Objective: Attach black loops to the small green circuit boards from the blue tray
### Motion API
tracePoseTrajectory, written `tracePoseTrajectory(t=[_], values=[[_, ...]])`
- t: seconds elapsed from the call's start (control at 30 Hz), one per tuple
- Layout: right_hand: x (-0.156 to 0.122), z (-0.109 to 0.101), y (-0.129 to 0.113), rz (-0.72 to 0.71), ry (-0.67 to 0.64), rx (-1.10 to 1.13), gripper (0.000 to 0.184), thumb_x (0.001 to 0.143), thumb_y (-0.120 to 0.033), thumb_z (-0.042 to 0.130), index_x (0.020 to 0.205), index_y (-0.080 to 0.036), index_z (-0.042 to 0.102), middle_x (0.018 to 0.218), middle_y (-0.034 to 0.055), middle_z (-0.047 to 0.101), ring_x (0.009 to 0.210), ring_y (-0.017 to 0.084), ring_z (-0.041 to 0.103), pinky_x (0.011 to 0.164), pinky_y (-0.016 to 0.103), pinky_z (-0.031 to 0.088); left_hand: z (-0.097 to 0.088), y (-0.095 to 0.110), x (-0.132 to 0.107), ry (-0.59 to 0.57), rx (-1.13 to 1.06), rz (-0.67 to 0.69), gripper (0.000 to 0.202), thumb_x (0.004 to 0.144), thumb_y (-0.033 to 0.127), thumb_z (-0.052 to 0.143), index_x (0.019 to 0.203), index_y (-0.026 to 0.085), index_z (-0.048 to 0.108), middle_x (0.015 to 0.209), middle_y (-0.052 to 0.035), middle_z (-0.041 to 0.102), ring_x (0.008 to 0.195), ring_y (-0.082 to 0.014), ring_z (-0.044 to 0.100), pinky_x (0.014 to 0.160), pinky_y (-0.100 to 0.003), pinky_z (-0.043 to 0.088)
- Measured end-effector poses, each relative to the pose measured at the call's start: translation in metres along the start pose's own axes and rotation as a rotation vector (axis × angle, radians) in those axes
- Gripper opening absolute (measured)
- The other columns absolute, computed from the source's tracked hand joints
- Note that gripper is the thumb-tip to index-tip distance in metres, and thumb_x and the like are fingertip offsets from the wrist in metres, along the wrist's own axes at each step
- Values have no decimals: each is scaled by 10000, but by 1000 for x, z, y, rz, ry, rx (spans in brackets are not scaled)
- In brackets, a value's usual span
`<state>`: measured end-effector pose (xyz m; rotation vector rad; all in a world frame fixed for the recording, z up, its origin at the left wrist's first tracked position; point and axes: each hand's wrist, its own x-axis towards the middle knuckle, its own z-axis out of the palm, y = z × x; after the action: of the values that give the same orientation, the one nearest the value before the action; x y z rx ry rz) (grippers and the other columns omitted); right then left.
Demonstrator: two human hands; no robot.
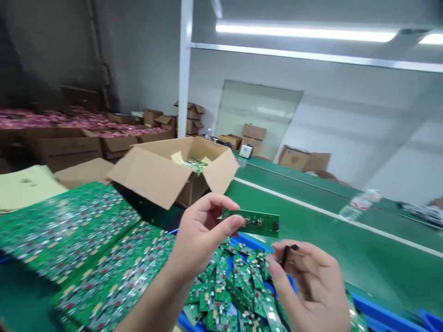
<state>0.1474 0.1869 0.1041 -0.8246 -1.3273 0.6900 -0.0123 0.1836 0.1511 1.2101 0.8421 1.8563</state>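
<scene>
A small green circuit board [260,223] is pinched at its left end between the thumb and fingers of my left hand [204,230]. The board is held level, with a dark connector at its right end. Lower and to the right, my right hand [308,281] is closed on a black cable [285,256] with a small plug end, which stays apart from the board. Part of the cable is hidden by my fingers. Below both hands, a blue bin [254,240] holds many small green circuit boards [238,286], lying loose and overlapping.
Large panels of green boards [69,226] are stacked at left, beside yellow sheets [27,186]. Behind my left hand stands an open cardboard box [152,173] with boards inside. A green conveyor belt [311,230] runs across the right, with a plastic bottle [360,205] lying on it.
</scene>
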Motion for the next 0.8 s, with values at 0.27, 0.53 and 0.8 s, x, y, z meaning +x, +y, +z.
tracePoseTrajectory(t=[0.27, 0.53, 0.8], values=[[8, -1, -8, 20, -12, 226, 241, 831, -183, 633, 1029, -255, 516, 1220, 76, 586, 641, 78, 651, 614, 227, 581, 12, 0, -7, -107, 136, -68, 217, 670, 187, 795, 855, 205, 683, 768, 17, 594, 694, -82, 568, 569, -108, 474], [12, -5, -5, -34, 61, 196, 232, 841, -135, 617, 1015, -268, 539, 804, -34, 622, 573, 61, 611, 539, 141, 527, 8, -1, -4, -504, 503, -166, 214, 820, 253, 619, 1028, 211, 644, 913, -23, 605, 850, -154, 570, 739, -242, 472], [16, -13, 5, -232, -97, 44, 276, 817, -77, 615, 1022, -256, 570, 806, -18, 638, 687, 79, 637, 632, 132, 548, 13, -6, -3, -729, 602, -245, 247, 849, 405, 563, 772, 173, 528, 794, 7, 506, 747, -144, 460, 647, -244, 380]])
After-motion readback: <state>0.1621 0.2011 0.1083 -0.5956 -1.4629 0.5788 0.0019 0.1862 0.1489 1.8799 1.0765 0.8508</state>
